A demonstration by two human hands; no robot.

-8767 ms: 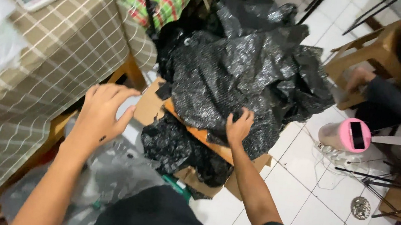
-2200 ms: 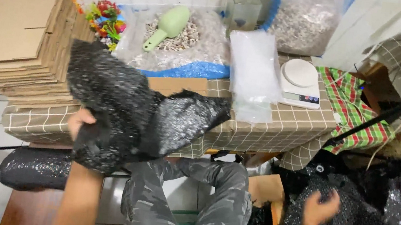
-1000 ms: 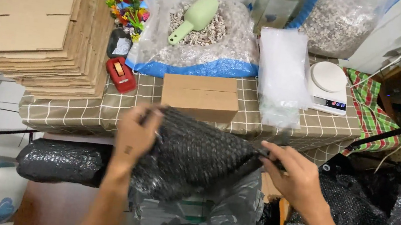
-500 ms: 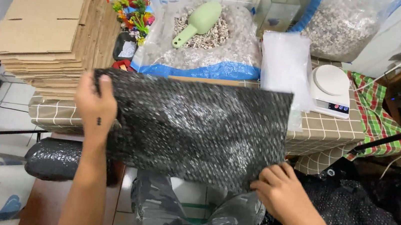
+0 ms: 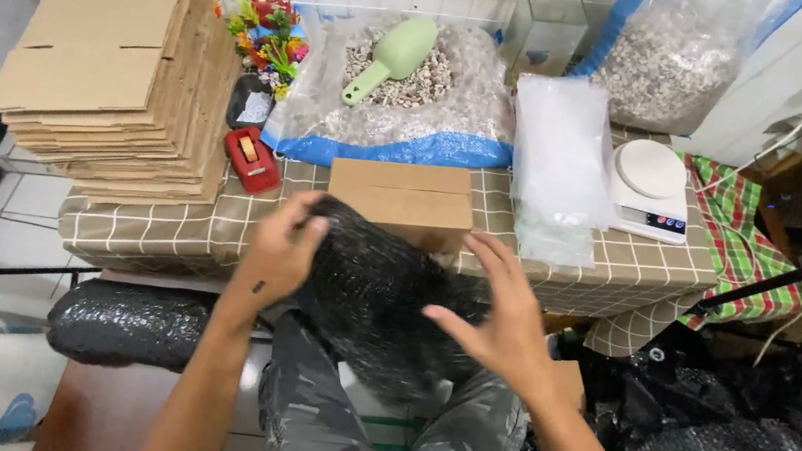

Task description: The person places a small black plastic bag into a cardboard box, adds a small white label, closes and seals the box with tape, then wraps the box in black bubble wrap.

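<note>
The crumpled black bubble-wrap sheet [image 5: 382, 304] lay between both hands, the left hand [image 5: 279, 252] gripping its upper edge and the right hand [image 5: 501, 318] open-fingered against its side.

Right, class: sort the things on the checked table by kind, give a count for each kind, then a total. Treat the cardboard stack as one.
Flat cardboard stack: 1
Closed cardboard box: 1
Red tape dispenser: 1
Open gravel bag with green scoop: 2
Clear bubble-wrap bags: 1
White kitchen scale: 1
Colourful plastic plants: 1
Total: 8
</note>
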